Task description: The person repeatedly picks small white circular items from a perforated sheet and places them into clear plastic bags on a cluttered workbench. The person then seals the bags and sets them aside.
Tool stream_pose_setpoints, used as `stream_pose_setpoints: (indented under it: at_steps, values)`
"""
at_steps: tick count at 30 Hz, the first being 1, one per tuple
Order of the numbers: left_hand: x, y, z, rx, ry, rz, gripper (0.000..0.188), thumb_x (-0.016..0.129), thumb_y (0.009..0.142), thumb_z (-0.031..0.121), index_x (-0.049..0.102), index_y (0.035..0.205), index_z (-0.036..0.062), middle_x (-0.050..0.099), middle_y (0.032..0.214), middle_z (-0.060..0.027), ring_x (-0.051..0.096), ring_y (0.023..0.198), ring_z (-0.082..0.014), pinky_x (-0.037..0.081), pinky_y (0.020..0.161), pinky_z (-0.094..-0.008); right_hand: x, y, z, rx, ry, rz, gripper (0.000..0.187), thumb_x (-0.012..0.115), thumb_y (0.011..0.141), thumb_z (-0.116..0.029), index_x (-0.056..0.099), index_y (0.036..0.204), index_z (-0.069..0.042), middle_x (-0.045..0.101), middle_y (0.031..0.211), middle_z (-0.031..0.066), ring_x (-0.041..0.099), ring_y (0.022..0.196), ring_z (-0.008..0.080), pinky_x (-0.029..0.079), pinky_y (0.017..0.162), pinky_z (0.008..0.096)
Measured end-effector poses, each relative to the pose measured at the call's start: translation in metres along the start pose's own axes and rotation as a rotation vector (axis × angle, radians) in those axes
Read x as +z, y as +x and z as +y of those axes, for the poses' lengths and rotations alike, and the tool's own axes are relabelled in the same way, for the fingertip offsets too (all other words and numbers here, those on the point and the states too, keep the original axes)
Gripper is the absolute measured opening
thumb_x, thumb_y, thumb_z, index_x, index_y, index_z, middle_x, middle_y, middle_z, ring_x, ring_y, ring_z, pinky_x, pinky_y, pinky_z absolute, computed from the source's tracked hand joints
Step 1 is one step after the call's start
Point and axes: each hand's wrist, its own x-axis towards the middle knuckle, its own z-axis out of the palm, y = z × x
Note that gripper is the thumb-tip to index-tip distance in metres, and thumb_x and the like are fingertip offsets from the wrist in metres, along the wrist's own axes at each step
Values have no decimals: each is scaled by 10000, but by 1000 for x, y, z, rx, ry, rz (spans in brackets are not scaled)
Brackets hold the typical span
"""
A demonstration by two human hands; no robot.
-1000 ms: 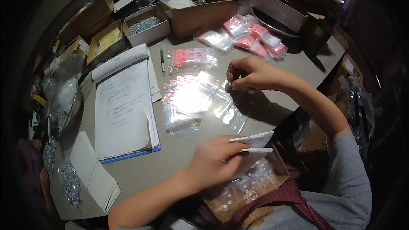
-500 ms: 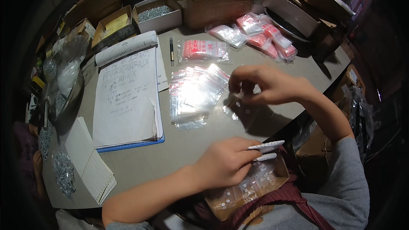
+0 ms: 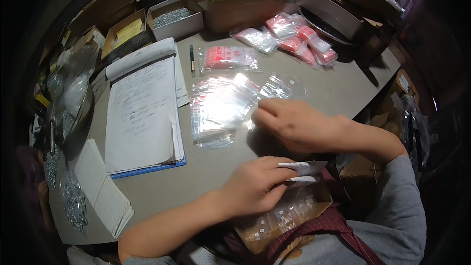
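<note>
The left of the hands [image 3: 257, 184] grips folded white sheets [image 3: 306, 168] above a box [image 3: 324, 198].

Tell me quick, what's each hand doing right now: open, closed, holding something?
Left hand: closed, holding folded white paper.
Right hand: fingers curled beside small clear bags; whether it holds anything cannot be told.

I see a lit grey tabletop [image 3: 152, 197] beneath the hands [image 3: 301, 125]. Right of them, the room is dark.
</note>
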Motion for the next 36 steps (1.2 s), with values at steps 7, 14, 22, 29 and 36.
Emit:
stream_pose_setpoints:
  at_steps: [7,14,22,29,36]
  values:
    - [-4,-2,5,-240,-47,127,288,728,814,38,775,1096,77,758,1045,-141,720,835,-328,583,734,-377,-37,-51,7,-33,254,198,218,751,855,4,652,1050,5,641,1016,140,646,957,291,517,816,393]
    - [-3,0,1,-99,77,106,344,719,775,7,783,1105,78,761,1112,-154,733,839,-312,590,741,-367,-16,-96,-5,149,395,87,286,721,857,-69,618,1120,-26,622,1079,167,620,1017,379,499,897,466]
    - [-3,0,3,-144,24,105,327,723,792,1,784,1107,67,761,1107,-171,742,837,-310,593,752,-359,-14,-102,-1,102,429,192,257,728,819,-27,663,1067,-17,650,1102,159,634,1058,366,507,923,446]
    - [-3,-1,-1,-253,-43,96,258,745,829,16,783,1083,47,765,1010,-168,739,798,-300,579,714,-345,-8,-73,57,186,422,433,252,667,847,-29,683,1098,-6,713,1086,164,704,995,303,548,880,388]
    - [-2,1,0,-182,-16,126,247,753,821,22,788,1063,59,761,958,-145,730,776,-293,570,690,-344,-4,-74,86,422,-144,305,187,682,846,-90,633,1013,-20,668,904,202,656,859,412,531,745,452]
